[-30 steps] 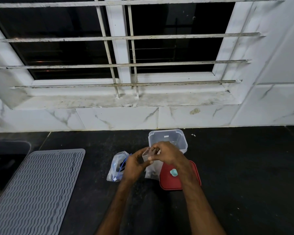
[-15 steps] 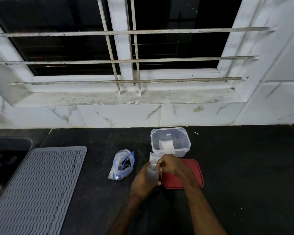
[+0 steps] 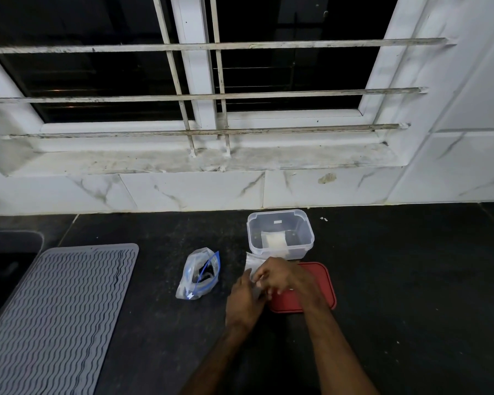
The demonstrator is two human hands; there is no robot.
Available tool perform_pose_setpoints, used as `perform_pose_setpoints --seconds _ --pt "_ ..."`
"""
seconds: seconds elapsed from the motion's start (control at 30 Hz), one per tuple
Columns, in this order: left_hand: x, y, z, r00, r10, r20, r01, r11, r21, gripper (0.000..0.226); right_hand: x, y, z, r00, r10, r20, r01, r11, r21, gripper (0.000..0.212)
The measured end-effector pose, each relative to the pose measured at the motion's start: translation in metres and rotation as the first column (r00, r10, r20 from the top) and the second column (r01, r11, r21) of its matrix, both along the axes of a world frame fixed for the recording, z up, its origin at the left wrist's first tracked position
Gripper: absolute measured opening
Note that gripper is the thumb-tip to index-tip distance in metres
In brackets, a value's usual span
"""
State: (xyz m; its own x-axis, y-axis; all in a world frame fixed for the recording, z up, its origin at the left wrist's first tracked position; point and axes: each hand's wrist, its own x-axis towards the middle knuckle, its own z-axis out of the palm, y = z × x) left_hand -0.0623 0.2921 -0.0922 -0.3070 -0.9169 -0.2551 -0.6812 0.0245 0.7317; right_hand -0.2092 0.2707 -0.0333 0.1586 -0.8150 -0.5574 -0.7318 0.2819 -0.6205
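Both hands meet over the black counter in the head view. My left hand point(image 3: 244, 300) holds a small clear plastic bag point(image 3: 253, 263) from below, while my right hand point(image 3: 280, 276) pinches it from above. Most of the bag is hidden by my fingers. Just beyond stands an open clear plastic container point(image 3: 307, 243) with a white packet point(image 3: 274, 240) lying inside. Its red lid point(image 3: 322, 283) lies flat on the counter under my right wrist.
A zip bag with a blue seal point(image 3: 200, 275) holding dark items lies left of my hands. A grey ribbed drying mat point(image 3: 54, 315) covers the left counter beside a sink point(image 3: 3, 266). A barred window and marble-tiled wall point(image 3: 188, 192) stand behind.
My hands drew the small bag back from the container toward me, then shifted slightly as my right fingers worked at its top. The small green item seen on the lid earlier is hidden now.
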Motion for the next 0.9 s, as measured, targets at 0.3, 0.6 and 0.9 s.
perform_pose_setpoints --seconds 0.3,0.6,0.9 --pt "0.003 0.000 0.002 0.958 0.111 -0.264 -0.100 0.993 0.056 0.056 -0.010 -0.006 0.008 0.975 0.077 -0.208 -0.091 0.994 -0.061 0.028" --pt "0.003 0.003 0.002 0.971 0.100 -0.217 -0.114 0.992 -0.053 0.067 -0.002 -0.007 0.020 0.981 0.166 -0.106 -0.168 0.986 -0.018 0.029" --pt "0.001 -0.003 -0.001 0.967 0.120 -0.224 -0.145 0.985 -0.096 0.078 -0.003 -0.006 0.019 0.991 0.092 -0.097 -0.099 0.992 -0.074 0.040"
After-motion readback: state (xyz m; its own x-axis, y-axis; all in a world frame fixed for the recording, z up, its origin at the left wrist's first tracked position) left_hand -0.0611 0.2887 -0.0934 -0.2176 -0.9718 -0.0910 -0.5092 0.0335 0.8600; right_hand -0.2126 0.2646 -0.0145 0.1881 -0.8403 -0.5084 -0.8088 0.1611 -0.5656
